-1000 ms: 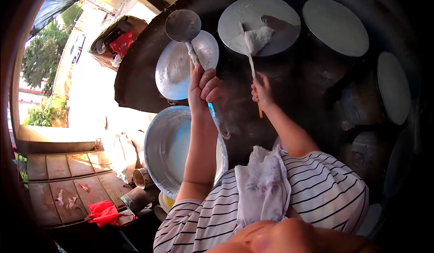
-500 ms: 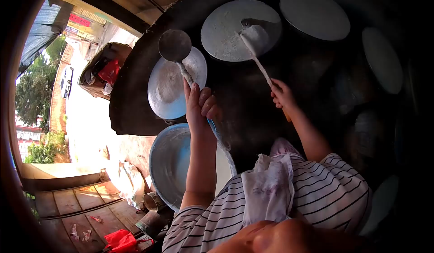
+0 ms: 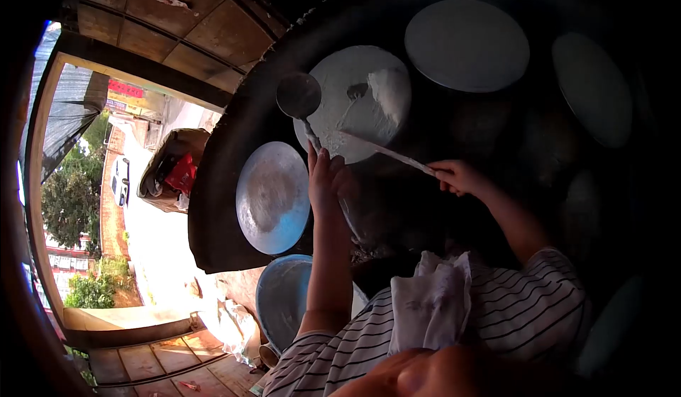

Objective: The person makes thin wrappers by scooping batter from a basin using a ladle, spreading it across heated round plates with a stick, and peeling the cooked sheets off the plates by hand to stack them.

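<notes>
My left hand (image 3: 328,182) is closed round the handle of a ladle (image 3: 298,96), its dark round bowl over the left edge of a round griddle plate (image 3: 325,99). My right hand (image 3: 460,177) grips a thin wooden stick (image 3: 397,157), whose far end reaches the plate's lower part. White batter (image 3: 347,74) coats this plate, with a thicker ridge on the right and a dark bare patch near the middle. To the left, another round plate (image 3: 273,198) has a dry, whitish surface with a brownish centre. A blue-rimmed basin (image 3: 273,291) is partly hidden behind my left forearm.
More round plates stand on the dark curved stove, one pale plate (image 3: 467,46) at the top and another plate (image 3: 592,88) on the right. A bag with a red packet (image 3: 181,174) lies beyond the stove's left edge. Deep shadow covers the right side.
The view has turned, so the plates appear shifted. The stick's far end has gone from the white lump to the plate's lower part. The lump now looks like a spread ridge.
</notes>
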